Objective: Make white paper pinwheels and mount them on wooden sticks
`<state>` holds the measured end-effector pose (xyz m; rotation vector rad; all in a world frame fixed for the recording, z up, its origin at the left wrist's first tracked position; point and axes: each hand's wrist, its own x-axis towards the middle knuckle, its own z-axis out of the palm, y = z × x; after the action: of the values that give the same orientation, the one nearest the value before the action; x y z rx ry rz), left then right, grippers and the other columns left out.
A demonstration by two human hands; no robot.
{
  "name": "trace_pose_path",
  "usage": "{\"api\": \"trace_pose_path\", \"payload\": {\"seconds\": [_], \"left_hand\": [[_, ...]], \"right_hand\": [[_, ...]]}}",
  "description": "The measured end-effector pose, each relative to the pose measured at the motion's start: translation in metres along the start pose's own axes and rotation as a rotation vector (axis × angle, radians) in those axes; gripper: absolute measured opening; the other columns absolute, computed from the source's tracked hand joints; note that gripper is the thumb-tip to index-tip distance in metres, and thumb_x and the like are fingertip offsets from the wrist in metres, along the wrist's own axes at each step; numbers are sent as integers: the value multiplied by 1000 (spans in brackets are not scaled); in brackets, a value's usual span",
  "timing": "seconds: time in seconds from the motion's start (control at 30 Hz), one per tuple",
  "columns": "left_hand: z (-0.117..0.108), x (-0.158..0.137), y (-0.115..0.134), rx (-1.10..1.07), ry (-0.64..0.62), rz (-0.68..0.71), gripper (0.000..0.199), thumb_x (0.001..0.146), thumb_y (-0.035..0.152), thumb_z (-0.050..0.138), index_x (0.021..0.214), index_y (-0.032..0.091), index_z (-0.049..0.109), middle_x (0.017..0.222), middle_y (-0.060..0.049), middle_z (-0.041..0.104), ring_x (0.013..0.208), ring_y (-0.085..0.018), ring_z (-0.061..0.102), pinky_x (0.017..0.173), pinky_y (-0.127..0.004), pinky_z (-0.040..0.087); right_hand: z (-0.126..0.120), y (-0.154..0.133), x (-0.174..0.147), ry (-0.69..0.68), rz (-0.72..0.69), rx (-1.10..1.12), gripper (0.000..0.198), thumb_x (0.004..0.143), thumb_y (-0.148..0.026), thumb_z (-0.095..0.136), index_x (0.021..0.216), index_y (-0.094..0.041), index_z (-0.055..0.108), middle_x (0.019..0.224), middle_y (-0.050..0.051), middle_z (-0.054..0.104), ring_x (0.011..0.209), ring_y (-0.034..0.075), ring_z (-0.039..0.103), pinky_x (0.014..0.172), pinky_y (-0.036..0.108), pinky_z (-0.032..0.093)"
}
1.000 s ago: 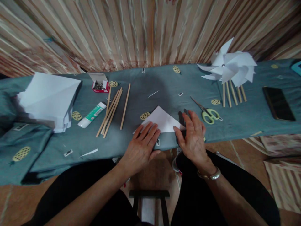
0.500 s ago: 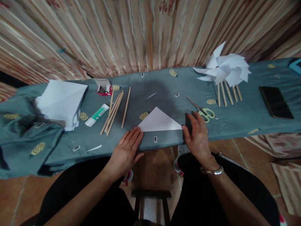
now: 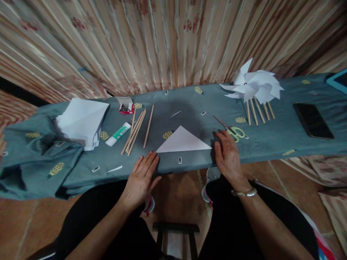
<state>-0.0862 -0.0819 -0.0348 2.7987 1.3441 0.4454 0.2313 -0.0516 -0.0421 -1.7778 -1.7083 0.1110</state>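
A white sheet of paper folded into a triangle [image 3: 183, 141] lies on the cloth in front of me, its long edge towards me. Flat on the cloth by its left corner rests my left hand [image 3: 143, 177], fingers stretched out and holding nothing. My right hand [image 3: 228, 155], fingers apart and slightly bent, is just beside the right corner with nothing in it. Beyond its fingertips are scissors [image 3: 235, 133] with light green handles. Several wooden sticks [image 3: 136, 131] lie left of the triangle.
A glue stick [image 3: 118, 134], an open red box of small metal pieces [image 3: 126, 107] and stacked white paper [image 3: 82, 119] are on the left. To the right are white paper pinwheels [image 3: 257, 85] on sticks and a black phone [image 3: 313, 120]. Thin paper scraps [image 3: 114, 168] lie about.
Both hands have drawn slightly away from the triangle's corners, the left one down and left, the right one off the right tip. The camera view has shifted a little.
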Motion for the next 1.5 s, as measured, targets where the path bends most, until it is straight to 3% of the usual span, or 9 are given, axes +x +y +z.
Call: {"api": "trace_pose_path", "payload": {"seconds": [0.2, 0.3, 0.67, 0.87, 1.03, 1.13, 1.27, 1.4, 1.5], "left_hand": [[2, 7, 7, -111, 101, -54, 78, 94, 27, 57, 158, 18, 13, 153, -24, 40, 146, -34, 36, 113, -57, 39], [5, 16, 8, -180, 121, -95, 76, 95, 29, 57, 157, 21, 15, 154, -23, 39, 146, -35, 35, 113, -57, 40], [20, 49, 11, -319, 197, -177, 66, 99, 30, 49, 156, 26, 18, 147, -17, 50, 135, -28, 51, 110, -49, 46], [17, 65, 12, -320, 247, -220, 70, 97, 29, 52, 156, 25, 16, 157, -17, 38, 144, -30, 41, 114, -50, 41], [2, 82, 32, -171, 322, -105, 77, 94, 21, 54, 157, 21, 10, 161, -21, 28, 150, -32, 26, 117, -54, 33], [-5, 92, 52, -103, 293, 20, 67, 96, 15, 47, 156, 22, 19, 162, -17, 28, 153, -30, 17, 119, -54, 29], [-4, 106, 67, -42, 165, 178, 55, 97, 9, 38, 150, 24, 36, 157, -10, 41, 152, -26, 22, 122, -56, 20], [4, 110, 62, -34, 117, 192, 50, 96, 8, 37, 144, 20, 45, 154, -11, 46, 151, -25, 26, 123, -58, 11], [10, 106, 54, -57, 158, 137, 52, 97, 10, 38, 147, 22, 39, 156, -13, 43, 152, -26, 23, 123, -59, 8]], "right_hand": [[2, -15, 6, -138, -67, -15, 66, 94, -64, 42, 124, -10, 64, 143, 25, 52, 136, 40, 47, 107, 60, 41], [6, -18, 6, -161, -76, -10, 68, 91, -68, 44, 122, -12, 66, 142, 24, 54, 133, 40, 50, 106, 60, 42], [8, -19, -1, -111, -80, 107, 46, 92, -53, 55, 115, -15, 66, 137, 20, 60, 130, 34, 54, 106, 55, 44], [-1, -24, 2, -33, 25, 236, 19, 90, -38, 58, 84, -22, 65, 119, 13, 70, 110, 28, 67, 97, 47, 51], [-13, -23, 6, 62, 5, 160, 16, 89, -33, 59, 79, -22, 62, 121, 13, 68, 113, 28, 65, 98, 48, 50], [-13, -25, 1, 55, -102, 67, 16, 92, -32, 55, 83, -21, 63, 117, 15, 69, 111, 29, 65, 97, 49, 51], [-7, -33, -11, -24, -227, 6, 19, 94, -27, 48, 95, -18, 65, 102, 14, 73, 95, 29, 68, 85, 46, 56], [-8, -40, -16, -56, -249, 58, 22, 96, -26, 48, 104, -17, 66, 109, 13, 73, 100, 27, 68, 89, 43, 56], [-10, -42, -16, -65, -182, 132, 21, 95, -30, 51, 99, -18, 68, 107, 12, 74, 95, 25, 70, 87, 40, 56]]}}
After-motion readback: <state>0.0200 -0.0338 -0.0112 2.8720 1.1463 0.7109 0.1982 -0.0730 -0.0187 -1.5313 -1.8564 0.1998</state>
